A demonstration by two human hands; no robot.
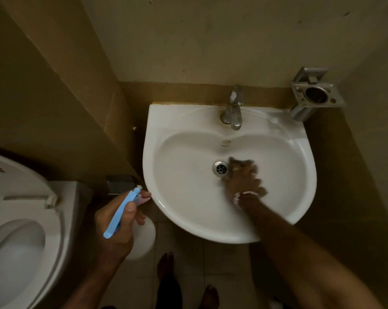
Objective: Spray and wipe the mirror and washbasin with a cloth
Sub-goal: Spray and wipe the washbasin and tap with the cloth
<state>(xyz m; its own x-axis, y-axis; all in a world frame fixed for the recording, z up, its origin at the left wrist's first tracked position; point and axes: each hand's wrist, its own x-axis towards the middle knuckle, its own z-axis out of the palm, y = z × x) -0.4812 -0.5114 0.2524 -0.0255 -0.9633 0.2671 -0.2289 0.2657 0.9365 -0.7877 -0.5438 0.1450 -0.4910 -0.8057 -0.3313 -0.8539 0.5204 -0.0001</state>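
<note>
A white washbasin (188, 215) hangs on the wall, with a chrome tap (233, 110) at its back and a metal drain (220, 168) in the bowl. My right hand (244, 181) is blurred inside the bowl just right of the drain, pressing a dark cloth (238, 163) against the basin. My left hand (119, 221) is outside the basin's left rim, gripping a white spray bottle (144, 239) with a blue trigger head (119, 214); its nozzle points toward the rim. No mirror is in view.
A white toilet (21, 219) with its seat down stands at the left. A metal holder (313, 94) is fixed to the wall right of the tap. Bare feet (166, 264) stand on the tiled floor under the basin. Walls close in on both sides.
</note>
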